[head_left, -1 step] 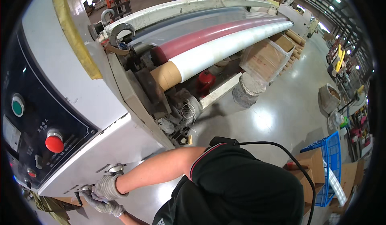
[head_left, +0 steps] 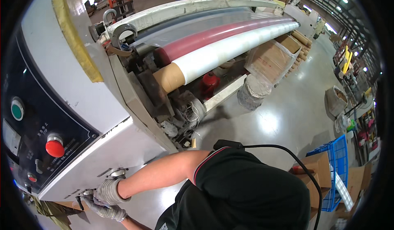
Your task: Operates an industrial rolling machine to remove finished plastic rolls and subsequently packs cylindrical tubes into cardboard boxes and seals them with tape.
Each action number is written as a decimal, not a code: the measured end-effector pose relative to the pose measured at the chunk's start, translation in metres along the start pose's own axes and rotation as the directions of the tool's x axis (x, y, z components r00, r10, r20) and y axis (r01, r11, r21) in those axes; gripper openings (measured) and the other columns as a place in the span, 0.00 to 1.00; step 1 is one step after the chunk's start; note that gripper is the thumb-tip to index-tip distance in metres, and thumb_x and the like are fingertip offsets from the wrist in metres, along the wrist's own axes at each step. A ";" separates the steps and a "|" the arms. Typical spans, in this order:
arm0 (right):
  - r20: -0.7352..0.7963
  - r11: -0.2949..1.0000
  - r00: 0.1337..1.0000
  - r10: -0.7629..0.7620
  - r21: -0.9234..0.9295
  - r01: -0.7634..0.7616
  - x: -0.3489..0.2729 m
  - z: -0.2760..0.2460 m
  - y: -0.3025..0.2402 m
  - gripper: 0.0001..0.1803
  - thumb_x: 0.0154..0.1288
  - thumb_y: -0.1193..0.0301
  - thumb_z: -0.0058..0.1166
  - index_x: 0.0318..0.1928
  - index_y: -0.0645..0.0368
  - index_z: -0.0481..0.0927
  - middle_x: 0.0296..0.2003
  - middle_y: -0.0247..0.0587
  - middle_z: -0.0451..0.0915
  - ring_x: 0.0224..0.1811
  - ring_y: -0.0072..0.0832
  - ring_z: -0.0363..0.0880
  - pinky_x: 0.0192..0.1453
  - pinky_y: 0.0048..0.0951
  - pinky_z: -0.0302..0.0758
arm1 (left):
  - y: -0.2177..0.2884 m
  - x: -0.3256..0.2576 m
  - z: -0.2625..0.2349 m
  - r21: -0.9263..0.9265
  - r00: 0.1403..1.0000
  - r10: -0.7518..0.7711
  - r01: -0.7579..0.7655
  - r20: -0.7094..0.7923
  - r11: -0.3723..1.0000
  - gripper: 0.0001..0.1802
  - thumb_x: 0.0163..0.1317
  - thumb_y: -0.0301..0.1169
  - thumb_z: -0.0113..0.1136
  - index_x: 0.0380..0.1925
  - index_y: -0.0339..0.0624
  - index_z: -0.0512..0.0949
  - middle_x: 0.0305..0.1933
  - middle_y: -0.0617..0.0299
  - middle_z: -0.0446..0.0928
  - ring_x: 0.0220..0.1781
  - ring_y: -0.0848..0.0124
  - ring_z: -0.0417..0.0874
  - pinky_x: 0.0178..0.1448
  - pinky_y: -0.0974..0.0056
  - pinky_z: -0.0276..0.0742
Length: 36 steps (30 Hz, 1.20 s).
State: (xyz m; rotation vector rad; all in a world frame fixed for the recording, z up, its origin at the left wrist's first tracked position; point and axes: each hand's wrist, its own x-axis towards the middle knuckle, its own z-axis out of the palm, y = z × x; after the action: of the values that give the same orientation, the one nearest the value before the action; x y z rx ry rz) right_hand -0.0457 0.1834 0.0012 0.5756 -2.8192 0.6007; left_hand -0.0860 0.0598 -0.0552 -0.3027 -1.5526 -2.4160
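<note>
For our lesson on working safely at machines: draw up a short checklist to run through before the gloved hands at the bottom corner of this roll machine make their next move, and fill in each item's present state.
1. Both hands gloved: ok. The left hand and right hand wear grey work gloves.
2. Hands away from the rollers: ok. They are at the lower corner of the machine cabinet, well apart from the white film roll.
3. Red stop button within view and uncovered: ok.
4. Rollers stopped: cannot tell from one picture.
5. Black cable over the shoulder clear of the machine: ok, it trails to the floor side.
6. What the fingers grip: cannot tell, too small.
</note>
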 end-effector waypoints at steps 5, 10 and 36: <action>0.088 0.995 0.993 -0.073 0.067 0.067 -0.011 -0.038 0.001 0.12 0.55 0.66 0.51 0.34 0.63 0.76 0.24 0.46 0.79 0.22 0.40 0.80 0.25 0.40 0.75 | 0.043 0.036 -0.011 0.412 0.981 0.195 -0.182 0.011 0.893 0.25 0.68 0.34 0.43 0.62 0.34 0.62 0.62 0.47 0.66 0.60 0.60 0.69 0.64 0.59 0.65; -0.171 0.989 0.974 -0.150 -0.009 0.151 -0.103 -0.067 0.044 0.11 0.56 0.66 0.50 0.36 0.60 0.74 0.32 0.45 0.78 0.26 0.39 0.78 0.29 0.40 0.77 | 0.069 0.040 0.044 0.595 0.896 0.424 -0.270 -0.134 0.757 0.26 0.68 0.36 0.43 0.62 0.34 0.61 0.61 0.45 0.66 0.58 0.58 0.70 0.62 0.57 0.66; -0.172 0.283 0.224 0.959 0.569 -0.772 -0.540 -0.635 0.641 0.09 0.63 0.66 0.52 0.33 0.57 0.80 0.25 0.35 0.77 0.22 0.21 0.71 0.24 0.22 0.70 | -0.127 -0.349 0.486 -0.537 0.906 -0.187 0.380 0.379 0.753 0.33 0.66 0.53 0.42 0.61 0.39 0.63 0.71 0.54 0.54 0.68 0.56 0.58 0.71 0.47 0.51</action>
State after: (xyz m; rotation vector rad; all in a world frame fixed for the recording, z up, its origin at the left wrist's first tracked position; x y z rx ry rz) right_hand 0.2494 1.1731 0.2008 -1.2187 -2.2018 1.2482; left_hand 0.2216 0.5882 -0.0731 -0.6189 -0.9088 -3.2088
